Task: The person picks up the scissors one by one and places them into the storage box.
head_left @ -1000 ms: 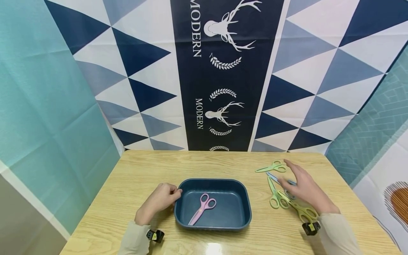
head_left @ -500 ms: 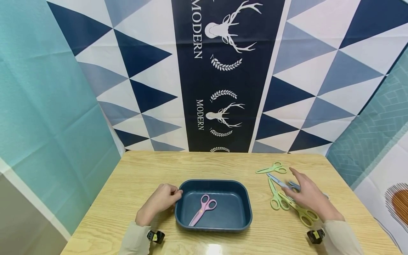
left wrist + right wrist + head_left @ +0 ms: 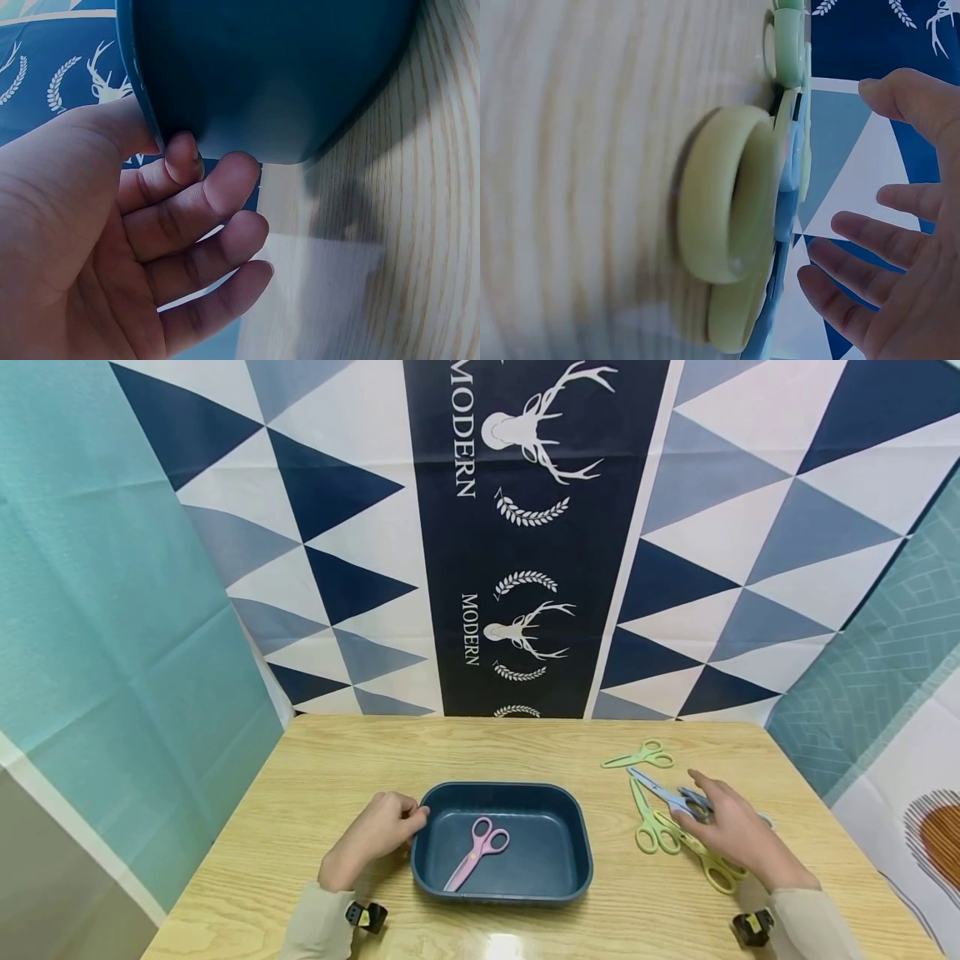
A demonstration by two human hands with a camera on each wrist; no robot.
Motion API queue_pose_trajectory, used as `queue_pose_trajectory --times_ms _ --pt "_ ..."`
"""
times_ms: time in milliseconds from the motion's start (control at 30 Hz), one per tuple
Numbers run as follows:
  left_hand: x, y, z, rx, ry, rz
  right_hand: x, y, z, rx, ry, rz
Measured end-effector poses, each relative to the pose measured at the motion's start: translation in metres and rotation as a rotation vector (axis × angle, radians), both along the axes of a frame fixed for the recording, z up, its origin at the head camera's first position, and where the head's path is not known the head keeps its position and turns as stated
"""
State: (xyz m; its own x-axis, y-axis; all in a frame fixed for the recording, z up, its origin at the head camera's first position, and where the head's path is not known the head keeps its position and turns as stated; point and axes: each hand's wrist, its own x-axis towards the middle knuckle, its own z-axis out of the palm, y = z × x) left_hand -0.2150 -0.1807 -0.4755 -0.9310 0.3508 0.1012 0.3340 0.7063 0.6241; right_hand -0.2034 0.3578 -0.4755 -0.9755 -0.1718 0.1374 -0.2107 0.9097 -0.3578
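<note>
My left hand (image 3: 381, 828) pinches the left rim of a dark blue rectangular tray (image 3: 583, 843); in the left wrist view thumb and index finger meet at its edge. Pink scissors (image 3: 471, 862) lie inside the tray. On the right, my right hand (image 3: 738, 832) hovers over a cluster of scissors, its fingers spread and holding nothing. Under and beside it are light blue scissors (image 3: 660, 790), darker blue scissors (image 3: 696, 797), green scissors (image 3: 645, 810) and yellow-green scissors (image 3: 722, 875). In the right wrist view the yellow-green handle loop (image 3: 705, 195) is nearest, apart from the fingers.
Another pair of green scissors (image 3: 637, 757) lies farther back on the wooden table (image 3: 360, 743). A patterned cloth backdrop (image 3: 517, 610) rises behind the table's rear edge, and a teal cloth (image 3: 135, 610) hangs on the left.
My right hand has moved right and a little toward the front over the scissors, uncovering more of the blue ones. My left hand and the tray stay nearly in place.
</note>
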Motion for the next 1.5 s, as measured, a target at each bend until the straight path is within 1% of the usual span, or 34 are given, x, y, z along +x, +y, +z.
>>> queue_pose_trajectory --times_ms 267,433,700,967,1267,1500 --pt "0.0004 0.0 0.0 -0.002 -0.009 0.005 0.0022 0.0014 -0.0036 0.032 0.008 -0.013" --pt "0.0001 -0.0001 -0.0002 -0.002 -0.012 0.011 0.0021 0.0019 -0.0033 0.045 -0.014 -0.02" --pt "0.0008 -0.0005 -0.0008 0.004 -0.016 0.011 0.0024 0.003 -0.0054 0.037 -0.036 -0.022" --pt "0.0002 -0.0003 0.0008 0.003 -0.01 0.014 0.0027 0.0039 -0.0086 0.041 -0.017 -0.015" --pt "0.0 0.0 0.0032 0.004 -0.006 0.006 0.0016 0.005 -0.0088 0.034 -0.023 -0.009" --pt "0.0 -0.0004 0.0022 0.007 -0.003 0.004 -0.0001 0.0058 -0.0095 0.021 -0.025 -0.003"
